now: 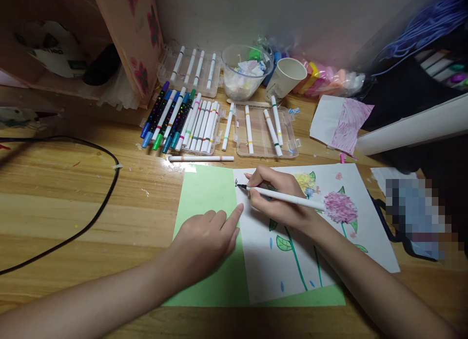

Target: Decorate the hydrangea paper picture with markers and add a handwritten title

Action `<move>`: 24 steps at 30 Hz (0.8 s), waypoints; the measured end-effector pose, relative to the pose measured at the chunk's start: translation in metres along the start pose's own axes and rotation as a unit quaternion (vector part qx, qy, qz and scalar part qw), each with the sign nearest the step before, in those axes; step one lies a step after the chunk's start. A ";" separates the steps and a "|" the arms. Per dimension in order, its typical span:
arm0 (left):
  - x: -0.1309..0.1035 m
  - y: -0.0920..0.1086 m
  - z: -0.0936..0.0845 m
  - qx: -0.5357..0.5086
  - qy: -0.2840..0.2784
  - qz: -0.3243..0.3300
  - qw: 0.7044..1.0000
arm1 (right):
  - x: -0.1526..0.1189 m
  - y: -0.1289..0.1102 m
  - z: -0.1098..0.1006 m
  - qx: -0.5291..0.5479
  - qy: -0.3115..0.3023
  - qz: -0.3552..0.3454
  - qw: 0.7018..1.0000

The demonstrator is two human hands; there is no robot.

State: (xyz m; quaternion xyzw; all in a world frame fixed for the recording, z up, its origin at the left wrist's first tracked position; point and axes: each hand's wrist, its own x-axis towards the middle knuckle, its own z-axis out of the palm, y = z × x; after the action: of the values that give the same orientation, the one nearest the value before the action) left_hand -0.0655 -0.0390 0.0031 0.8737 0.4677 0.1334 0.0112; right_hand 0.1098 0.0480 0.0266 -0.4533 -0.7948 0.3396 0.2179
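My right hand (278,197) grips a white marker (292,198), its black tip at small black marks near the top left corner of a white sheet (261,266). Flowers are drawn on that sheet, among them a pink bloom (341,207) and a yellow one (302,182), partly behind the hand. Under the sheet lies green paper (208,188), which shows on the left and along the bottom. My left hand (208,236) rests on the green paper, index finger stretched to the white sheet's left edge and the other fingers curled; it holds nothing visible.
Behind the papers are many markers (175,117), a lone marker (201,158), a clear case (265,129), a plastic bowl (245,73) and a paper cup (287,78). A black cable (109,188) curves at left. A pink-shaded paper scrap (341,122) lies back right.
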 end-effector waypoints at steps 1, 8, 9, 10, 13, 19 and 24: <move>0.000 0.000 0.000 0.000 0.000 0.001 1.000 | 0.000 0.000 0.000 0.003 -0.004 -0.002 1.000; 0.000 0.000 0.001 0.003 0.007 -0.001 1.000 | -0.002 0.001 -0.001 0.005 -0.039 -0.007 0.999; 0.000 0.000 0.001 0.003 0.008 -0.001 1.000 | -0.002 0.002 0.000 0.005 -0.040 -0.008 0.999; -0.001 0.000 0.001 0.003 0.010 0.000 1.000 | -0.001 0.002 0.000 0.005 -0.040 -0.008 0.999; -0.002 0.000 0.002 0.003 0.012 -0.001 1.000 | -0.001 0.004 0.001 0.006 -0.034 -0.008 0.999; -0.002 0.000 0.002 -0.004 0.004 -0.001 1.000 | -0.001 0.005 -0.004 0.068 0.001 0.040 0.997; 0.000 -0.001 0.002 -0.002 0.003 -0.001 1.000 | -0.001 0.004 -0.003 0.044 0.014 0.062 0.997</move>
State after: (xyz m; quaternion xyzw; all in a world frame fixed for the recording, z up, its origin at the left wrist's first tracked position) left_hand -0.0656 -0.0384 0.0013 0.8725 0.4688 0.1374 0.0115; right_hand 0.1145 0.0500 0.0255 -0.4963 -0.7464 0.3804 0.2276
